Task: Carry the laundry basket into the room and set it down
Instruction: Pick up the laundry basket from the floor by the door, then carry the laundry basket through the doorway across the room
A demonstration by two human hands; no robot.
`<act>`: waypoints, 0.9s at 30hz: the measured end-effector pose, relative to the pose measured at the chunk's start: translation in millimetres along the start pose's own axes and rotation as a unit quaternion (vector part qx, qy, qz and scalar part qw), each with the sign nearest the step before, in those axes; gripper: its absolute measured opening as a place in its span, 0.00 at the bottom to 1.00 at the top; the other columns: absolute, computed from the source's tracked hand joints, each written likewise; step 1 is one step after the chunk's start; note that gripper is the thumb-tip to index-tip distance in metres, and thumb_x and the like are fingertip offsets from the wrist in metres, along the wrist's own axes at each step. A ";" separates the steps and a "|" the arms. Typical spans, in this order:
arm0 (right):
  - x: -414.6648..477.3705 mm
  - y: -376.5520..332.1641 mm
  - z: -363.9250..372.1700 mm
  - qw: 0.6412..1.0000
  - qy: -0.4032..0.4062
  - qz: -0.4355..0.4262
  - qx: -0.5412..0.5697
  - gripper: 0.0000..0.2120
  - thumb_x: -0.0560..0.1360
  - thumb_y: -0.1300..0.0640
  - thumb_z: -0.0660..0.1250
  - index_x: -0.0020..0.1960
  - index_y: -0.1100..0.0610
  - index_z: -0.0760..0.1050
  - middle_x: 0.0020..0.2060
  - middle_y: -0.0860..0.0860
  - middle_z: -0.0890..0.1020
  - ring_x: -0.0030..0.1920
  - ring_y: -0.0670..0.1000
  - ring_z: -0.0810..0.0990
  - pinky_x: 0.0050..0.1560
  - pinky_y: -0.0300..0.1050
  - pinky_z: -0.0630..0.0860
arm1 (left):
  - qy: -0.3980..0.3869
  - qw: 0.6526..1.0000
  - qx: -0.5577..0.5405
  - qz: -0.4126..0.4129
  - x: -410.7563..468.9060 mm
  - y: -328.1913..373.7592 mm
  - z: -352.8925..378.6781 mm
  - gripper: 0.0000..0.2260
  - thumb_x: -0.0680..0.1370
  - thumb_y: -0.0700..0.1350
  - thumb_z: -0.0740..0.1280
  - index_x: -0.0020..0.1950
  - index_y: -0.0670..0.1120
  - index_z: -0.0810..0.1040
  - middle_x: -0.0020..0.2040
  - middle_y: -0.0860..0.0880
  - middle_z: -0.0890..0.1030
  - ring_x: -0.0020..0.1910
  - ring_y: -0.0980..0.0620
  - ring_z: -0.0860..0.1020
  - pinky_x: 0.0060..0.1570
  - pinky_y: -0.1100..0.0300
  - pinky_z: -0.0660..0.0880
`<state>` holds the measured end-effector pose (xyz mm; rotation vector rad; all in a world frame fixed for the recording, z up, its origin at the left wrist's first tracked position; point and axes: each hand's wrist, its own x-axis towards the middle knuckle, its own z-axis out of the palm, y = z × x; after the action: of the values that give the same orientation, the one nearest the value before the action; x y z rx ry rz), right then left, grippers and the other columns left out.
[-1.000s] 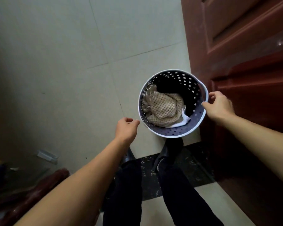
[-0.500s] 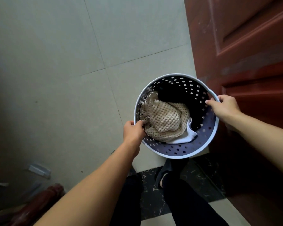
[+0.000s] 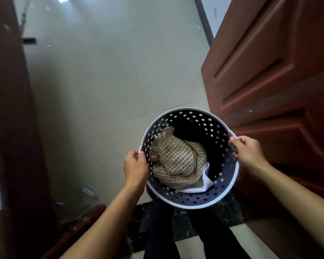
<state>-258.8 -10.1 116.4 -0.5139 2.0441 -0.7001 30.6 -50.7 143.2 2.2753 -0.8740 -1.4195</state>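
- Navy plastic laundry basket (image 3: pixel 193 200) with a white rim and little square holes all over, held up in front of the person, over their dark-trousered legs (image 3: pixel 209 238), clear of the floor.
- left hand (image 3: pixel 136 170) is clamped on the rim at the basket's left side, fingers (image 3: pixel 143 157) curled over the edge.
- right hand (image 3: pixel 249 152) grips the rim on the opposite side, fingers wrapped over it too, so both are closed on the basket.
- inside: a beige mesh garment (image 3: pixel 176 161) bunched up on the left, a white cloth (image 3: pixel 207 176) poking out beside it, something black (image 3: pixel 187 131) toward the back.
- reddish-brown panelled door (image 3: pixel 273 75) stands just right of the basket, basically next to the right hand.
- pale tiled floor (image 3: pixel 105 81) stretches ahead, with a dark marble threshold strip (image 3: pixel 181 227) under the feet.
- a small pale scrap (image 3: pixel 90 191) lies on the floor down left, can't tell what it is.
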 end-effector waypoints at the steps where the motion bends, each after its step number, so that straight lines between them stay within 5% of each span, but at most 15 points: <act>1: -21.0 -18.0 -8.0 1.000 0.002 -0.017 0.012 0.12 0.76 0.57 0.63 0.35 0.60 0.73 0.24 0.52 0.70 0.17 0.41 0.66 0.25 0.40 0.67 | 0.001 1.000 -0.007 0.015 -19.2 11.8 -17.2 0.09 0.75 0.49 0.58 0.38 0.48 0.74 0.39 0.44 0.80 0.41 0.42 0.78 0.48 0.38 0.77; 6: -122.1 -96.2 -46.1 0.992 -0.009 -0.077 0.099 0.12 0.78 0.61 0.62 0.36 0.57 0.72 0.16 0.44 0.70 0.16 0.40 0.66 0.19 0.32 0.63 | 0.022 0.994 -0.038 0.103 -110.4 64.9 -96.8 0.08 0.77 0.46 0.59 0.41 0.50 0.75 0.43 0.41 0.82 0.46 0.39 0.81 0.48 0.40 0.78; 12: -212.8 -162.5 -75.3 0.978 -0.017 -0.164 0.130 0.13 0.79 0.61 0.61 0.36 0.55 0.76 0.19 0.45 0.71 0.18 0.40 0.66 0.20 0.32 0.64 | 0.048 0.972 -0.089 0.214 -189.2 105.1 -179.4 0.08 0.78 0.40 0.60 0.53 0.44 0.77 0.42 0.45 0.83 0.42 0.47 0.82 0.46 0.50 0.79; 27: -276.7 -275.1 -53.9 0.948 -0.073 -0.245 0.187 0.18 0.79 0.63 0.60 0.31 0.57 0.74 0.20 0.46 0.69 0.18 0.43 0.64 0.19 0.34 0.63 | 0.059 0.937 -0.174 0.297 -191.8 187.6 -289.7 0.07 0.77 0.40 0.64 0.49 0.45 0.81 0.41 0.45 0.84 0.41 0.45 0.83 0.47 0.46 0.79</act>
<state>-135.9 -38.5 489.5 -0.8317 1.5957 -1.2749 165.2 -84.1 512.8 1.6209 -1.0545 -1.0483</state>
